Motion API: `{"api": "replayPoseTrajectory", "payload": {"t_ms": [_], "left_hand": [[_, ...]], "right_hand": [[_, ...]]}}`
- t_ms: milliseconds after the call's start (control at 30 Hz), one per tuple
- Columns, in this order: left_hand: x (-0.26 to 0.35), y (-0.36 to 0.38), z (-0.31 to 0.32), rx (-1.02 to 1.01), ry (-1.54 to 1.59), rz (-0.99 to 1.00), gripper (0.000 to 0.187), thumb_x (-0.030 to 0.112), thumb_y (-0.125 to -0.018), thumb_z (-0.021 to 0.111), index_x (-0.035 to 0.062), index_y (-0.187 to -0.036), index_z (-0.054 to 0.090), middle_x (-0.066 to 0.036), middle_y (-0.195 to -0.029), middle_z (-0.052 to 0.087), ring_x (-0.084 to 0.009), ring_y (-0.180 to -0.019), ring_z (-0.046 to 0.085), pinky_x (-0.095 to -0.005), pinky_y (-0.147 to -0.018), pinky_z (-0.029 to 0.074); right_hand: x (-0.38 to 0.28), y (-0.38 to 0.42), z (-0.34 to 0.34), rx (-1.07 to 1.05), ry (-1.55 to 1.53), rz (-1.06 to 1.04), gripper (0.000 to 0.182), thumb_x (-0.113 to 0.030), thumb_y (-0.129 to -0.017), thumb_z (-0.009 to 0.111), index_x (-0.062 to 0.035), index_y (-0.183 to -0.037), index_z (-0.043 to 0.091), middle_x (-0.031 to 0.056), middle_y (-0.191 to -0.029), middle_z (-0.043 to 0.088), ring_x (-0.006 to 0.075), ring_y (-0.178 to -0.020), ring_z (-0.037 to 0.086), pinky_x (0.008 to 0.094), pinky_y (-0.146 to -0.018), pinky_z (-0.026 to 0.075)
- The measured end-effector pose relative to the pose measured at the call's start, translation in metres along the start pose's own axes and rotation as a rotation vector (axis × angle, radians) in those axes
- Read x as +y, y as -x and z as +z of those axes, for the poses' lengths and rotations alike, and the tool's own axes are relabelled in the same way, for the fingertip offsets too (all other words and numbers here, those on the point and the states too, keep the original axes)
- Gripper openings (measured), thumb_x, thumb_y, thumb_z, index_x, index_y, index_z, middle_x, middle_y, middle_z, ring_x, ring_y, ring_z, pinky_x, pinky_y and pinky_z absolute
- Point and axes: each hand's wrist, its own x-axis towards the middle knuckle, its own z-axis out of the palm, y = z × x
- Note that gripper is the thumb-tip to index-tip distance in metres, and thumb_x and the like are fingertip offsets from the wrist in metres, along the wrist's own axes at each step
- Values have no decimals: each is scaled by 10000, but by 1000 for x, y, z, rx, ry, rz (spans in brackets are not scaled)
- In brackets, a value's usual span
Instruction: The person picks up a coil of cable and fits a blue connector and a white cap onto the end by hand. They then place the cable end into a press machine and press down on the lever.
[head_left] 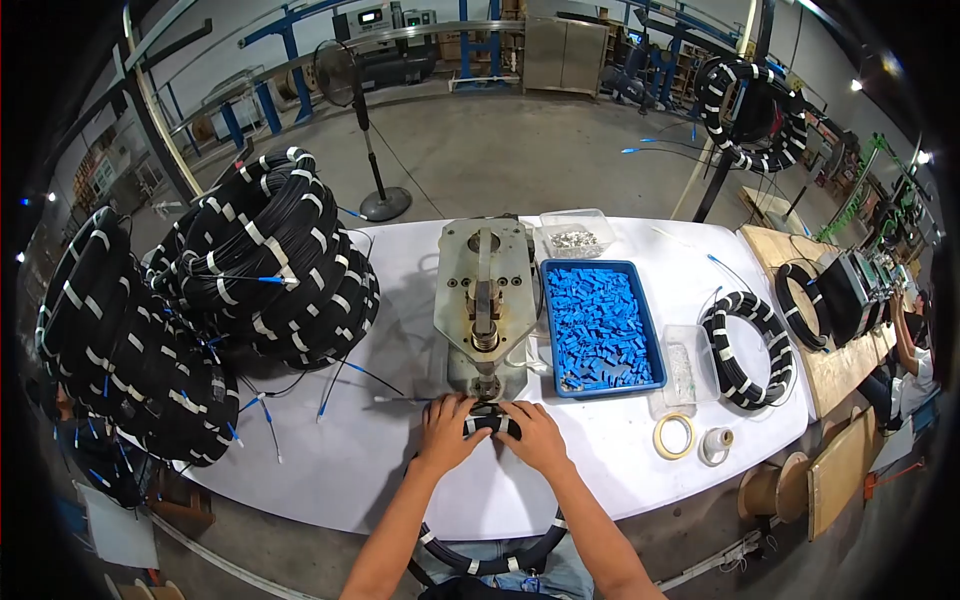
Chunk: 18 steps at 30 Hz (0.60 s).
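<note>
A coil of black cable (pixel 500 566), banded with white tape, hangs over the table's near edge toward my lap. My left hand (pixel 448 434) grips its far side, fingers curled over the bundle. Close beside it, my right hand (pixel 532 438) holds the same stretch from the right. Both hands sit just in front of the base of a metal press (pixel 487 290), whose lower tip is right above my fingertips. Whether the coil touches the tip is hidden by my fingers. To the right of the press is a blue tray (pixel 661 375) full of small blue connectors (pixel 600 325).
Taped cable coils are piled on the left (pixel 270 260). Right of the tray are a clear box (pixel 680 370), a tape roll (pixel 675 436), a white spool (pixel 716 446) and another coil (pixel 748 350). Behind stands a fan (pixel 368 130). A person (pixel 910 350) sits far right.
</note>
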Motion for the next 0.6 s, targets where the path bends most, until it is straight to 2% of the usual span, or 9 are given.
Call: {"api": "replayPoseTrajectory", "payload": {"t_ms": [33,233,300,400,433,467,533,567,600], "left_hand": [[0,3,2,-55,32,-65,551,415,-786,744,128,-1232,596,-77,-1131,568,-303,-1090,493,-457,-926,379],[7,23,-7,-123,-10,-238,471,472,-814,692,184,-1185,665,-49,-1092,574,-280,-1022,519,-442,-894,390],[7,31,-8,-98,-17,-260,459,460,-815,698,181,-1179,670,-55,-1076,581,-285,-1021,523,-442,-898,394],[8,44,-11,-67,8,-341,421,426,-816,711,171,-1150,686,-68,-1052,596,-301,-1013,533,-444,-898,411],[8,47,-13,-57,41,-399,395,404,-815,719,163,-1128,697,-77,-1043,603,-311,-1007,537,-445,-895,423],[8,51,-17,-56,38,-399,395,404,-815,719,163,-1128,697,-77,-1043,603,-311,-1007,537,-445,-895,423],[10,57,-24,-18,60,-537,343,358,-819,728,143,-1087,711,-92,-1046,609,-329,-995,543,-451,-886,446],[8,60,-23,20,73,-536,347,354,-816,733,127,-1078,711,-95,-1055,610,-340,-1012,542,-454,-875,456],[7,64,-22,14,72,-535,347,354,-816,733,127,-1078,711,-95,-1055,610,-340,-1012,542,-454,-875,456]], "right_hand": [[1,3,2,50,15,14,571,-263,-728,774,-111,-1243,579,84,-1135,602,322,-1001,575,420,-867,477],[-8,18,0,206,96,122,636,-436,-731,780,-91,-1229,585,99,-1115,607,313,-996,566,442,-833,449],[-10,25,3,223,140,181,683,-499,-738,761,-53,-1223,580,109,-1121,592,317,-1006,548,452,-826,441],[-15,26,7,193,135,224,708,-522,-730,757,-53,-1229,577,109,-1141,582,334,-1042,530,464,-827,438],[-18,24,8,270,108,195,572,-385,-789,758,-26,-1200,587,126,-1107,593,319,-937,582,448,-769,470],[-17,23,8,272,105,194,572,-385,-789,758,-26,-1200,587,126,-1107,593,319,-937,582,448,-769,470],[-11,19,11,214,-402,357,376,-179,-844,715,-3,-1155,599,145,-981,625,301,-761,616,412,-689,501],[-7,18,15,215,-402,362,376,-179,-844,715,-3,-1155,599,145,-981,625,301,-761,616,412,-689,501],[-4,16,20,266,-358,289,314,-97,-854,682,3,-1140,602,151,-923,638,285,-713,627,384,-671,510]]}}
